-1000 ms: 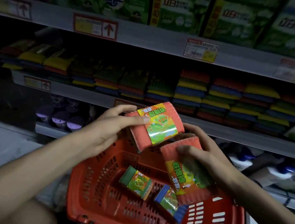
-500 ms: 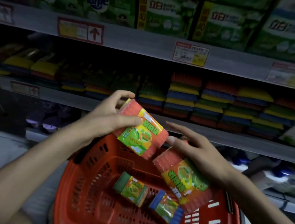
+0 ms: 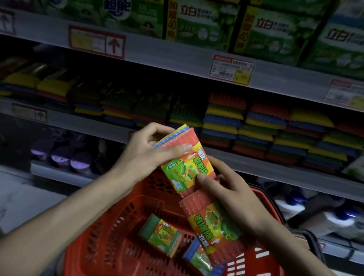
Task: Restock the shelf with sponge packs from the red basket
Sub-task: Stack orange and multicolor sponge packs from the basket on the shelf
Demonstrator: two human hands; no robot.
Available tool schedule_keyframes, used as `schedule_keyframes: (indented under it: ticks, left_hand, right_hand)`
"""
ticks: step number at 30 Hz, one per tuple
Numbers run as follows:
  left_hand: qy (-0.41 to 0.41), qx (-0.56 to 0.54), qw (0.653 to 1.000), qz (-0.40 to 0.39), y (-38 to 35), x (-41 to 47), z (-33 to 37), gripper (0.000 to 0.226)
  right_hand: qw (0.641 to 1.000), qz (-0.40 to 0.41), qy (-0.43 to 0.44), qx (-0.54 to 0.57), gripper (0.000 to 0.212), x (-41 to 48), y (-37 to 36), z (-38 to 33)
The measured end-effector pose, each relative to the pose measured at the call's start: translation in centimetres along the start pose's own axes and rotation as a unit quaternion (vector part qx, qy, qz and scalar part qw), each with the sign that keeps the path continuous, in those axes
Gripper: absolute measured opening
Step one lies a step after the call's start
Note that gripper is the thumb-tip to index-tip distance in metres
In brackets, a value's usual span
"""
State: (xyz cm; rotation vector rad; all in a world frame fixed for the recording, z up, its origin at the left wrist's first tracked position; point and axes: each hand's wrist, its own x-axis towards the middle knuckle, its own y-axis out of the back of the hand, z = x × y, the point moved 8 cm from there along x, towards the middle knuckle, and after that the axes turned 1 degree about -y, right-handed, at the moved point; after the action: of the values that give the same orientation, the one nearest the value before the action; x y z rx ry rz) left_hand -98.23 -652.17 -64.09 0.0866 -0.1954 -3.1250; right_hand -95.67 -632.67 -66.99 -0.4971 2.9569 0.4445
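Over the basket (image 3: 92, 262), the left hand (image 3: 149, 154) pinched the top pack (image 3: 186, 165) while the right hand (image 3: 234, 194) gripped the lower pack (image 3: 211, 227) (thumb touching the top one), so a loose stack could slip before reaching the shelf (image 3: 290, 177).

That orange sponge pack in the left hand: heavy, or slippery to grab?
Probably light: the left hand holds the orange plastic-wrapped sponge pack up by thumb and fingers alone. Likely squashy, since stacked yellow, blue and orange sponges show at its edge. The shiny wrapper might be a little slippery.
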Motion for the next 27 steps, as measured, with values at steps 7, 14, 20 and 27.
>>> schedule_keyframes:
  ticks: [7, 14, 20, 27]
  left_hand:
    - [0.092, -0.059, 0.99, -0.088, -0.9, -1.0, -2.4, 0.097]
    - [0.084, -0.099, 0.991, 0.045, 2.2, -0.4, -1.7, 0.069]
    - [0.087, -0.182, 0.974, 0.1, 3.5, -0.5, -1.6, 0.028]
    - [0.057, -0.185, 0.977, 0.089, 2.9, -0.8, -1.3, 0.031]
  right_hand:
    - [1.0, 0.019, 0.001, 0.013, 0.054, -0.4, -0.3, 0.6]
    - [0.993, 0.103, 0.028, -0.059, 0.05, -0.9, 1.7, -0.9]
    - [0.992, 0.079, 0.076, -0.065, 0.046, -1.3, 0.5, -2.4]
    - [0.995, 0.012, 0.094, -0.034, 0.055, -1.9, -2.2, -3.5]
